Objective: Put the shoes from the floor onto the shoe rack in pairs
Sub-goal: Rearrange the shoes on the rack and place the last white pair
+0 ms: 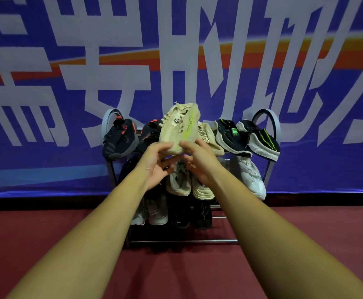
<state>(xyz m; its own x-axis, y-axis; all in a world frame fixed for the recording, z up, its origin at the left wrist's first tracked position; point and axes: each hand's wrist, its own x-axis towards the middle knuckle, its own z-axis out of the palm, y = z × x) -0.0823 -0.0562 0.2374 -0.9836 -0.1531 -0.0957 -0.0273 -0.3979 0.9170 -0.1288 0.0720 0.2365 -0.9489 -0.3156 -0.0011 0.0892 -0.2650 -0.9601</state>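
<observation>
A dark red floor (284, 244) fills the foreground. Two bare forearms reach forward over it. The left hand (157, 164) and right hand (201, 164) sit side by side, each with its thumb on top and its fingers curled beneath the lower end of a beige shoe (179, 128). The shoe is held tilted, with a yellow-green streak on its side, in front of the top shelf of a metal shoe rack (184, 241). That shelf holds black shoes (120, 137) on the left, another beige shoe (210, 137), and black-and-green shoes (247, 137) on the right. More pale and dark shoes fill the lower shelves. Behind hangs a blue banner (305, 173) with large white characters and an orange stripe.
</observation>
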